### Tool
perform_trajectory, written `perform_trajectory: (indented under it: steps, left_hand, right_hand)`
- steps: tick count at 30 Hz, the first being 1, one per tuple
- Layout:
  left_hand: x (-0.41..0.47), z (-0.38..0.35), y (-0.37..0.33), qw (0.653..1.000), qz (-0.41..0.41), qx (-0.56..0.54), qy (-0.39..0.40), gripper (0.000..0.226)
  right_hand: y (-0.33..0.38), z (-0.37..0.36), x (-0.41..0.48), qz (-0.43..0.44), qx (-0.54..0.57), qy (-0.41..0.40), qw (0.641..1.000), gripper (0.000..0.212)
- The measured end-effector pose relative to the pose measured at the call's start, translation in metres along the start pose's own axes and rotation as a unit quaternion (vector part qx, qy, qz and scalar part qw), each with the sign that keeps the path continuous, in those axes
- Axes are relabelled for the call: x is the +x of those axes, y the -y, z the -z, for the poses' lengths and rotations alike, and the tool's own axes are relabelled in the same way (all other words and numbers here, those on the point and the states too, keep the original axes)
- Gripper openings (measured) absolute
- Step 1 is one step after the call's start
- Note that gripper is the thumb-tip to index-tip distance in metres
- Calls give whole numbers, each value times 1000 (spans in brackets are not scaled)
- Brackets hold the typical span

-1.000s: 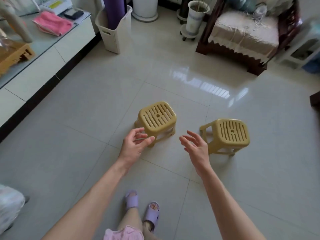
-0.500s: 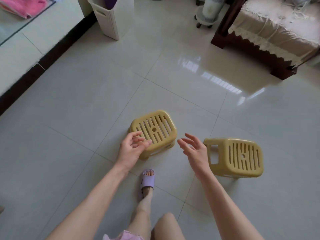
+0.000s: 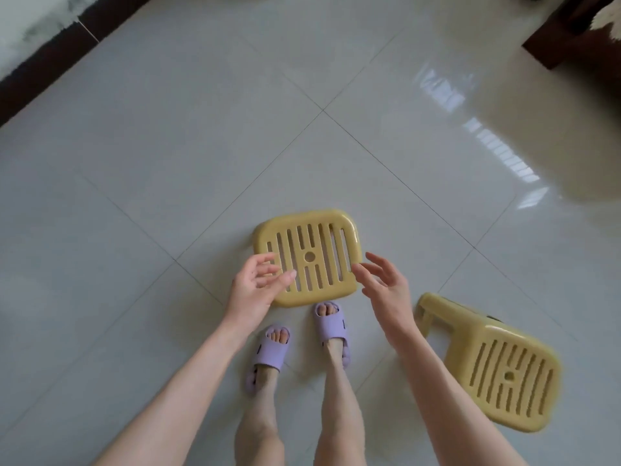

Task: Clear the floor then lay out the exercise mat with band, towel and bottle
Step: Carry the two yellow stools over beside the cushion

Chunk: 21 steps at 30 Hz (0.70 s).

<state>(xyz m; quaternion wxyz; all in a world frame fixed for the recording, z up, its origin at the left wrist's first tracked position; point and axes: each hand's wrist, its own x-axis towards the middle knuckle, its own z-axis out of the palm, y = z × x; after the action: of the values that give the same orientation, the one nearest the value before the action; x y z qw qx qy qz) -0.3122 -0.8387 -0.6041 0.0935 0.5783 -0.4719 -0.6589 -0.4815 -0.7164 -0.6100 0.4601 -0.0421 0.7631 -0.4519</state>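
Two small yellow plastic stools with slotted seats stand on the pale tiled floor. One stool is straight below me, just beyond my feet. My left hand hovers open over its left edge, and my right hand is open at its right edge; neither holds it. The second stool stands at the lower right, beside my right forearm. No mat, band, towel or bottle is in view.
My feet in purple slippers stand right behind the near stool. A dark skirting strip under a white cabinet runs along the upper left. A dark wooden furniture leg sits at the upper right.
I have stepped forward and tilted my head down, so the stools are now right below me. Both hands have come down to the two sides of the near stool.
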Motion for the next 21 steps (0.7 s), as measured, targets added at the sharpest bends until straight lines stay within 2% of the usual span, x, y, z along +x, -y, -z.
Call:
perform_trajectory:
  steps: [4,9,13,16,18,21]
  left_hand:
    - [39,-17,43,997,45,-5,-59,53]
    - [76,-28,88,992,83,-2,-91,57]
    - [107,-29,135,986,124,1,-115,76]
    - [137,-27,169,983,126,44,-125,101]
    - [154,-27,189,979,142,65,-133,108]
    - [174,-29,217,978,157,43,-130,126]
  right_hand:
    - [-31,3,57,-24,-49,35,998,50]
    - [-63,2,108,-29,-96,46,994,57]
    - [-98,-3,148,-33,-148,53,987,64]
    - [-123,-10,178,-10,-176,48,983,80]
    - [-140,-15,196,6,-200,37,979,93]
    - [-166,-21,215,11,-224,18,974,112]
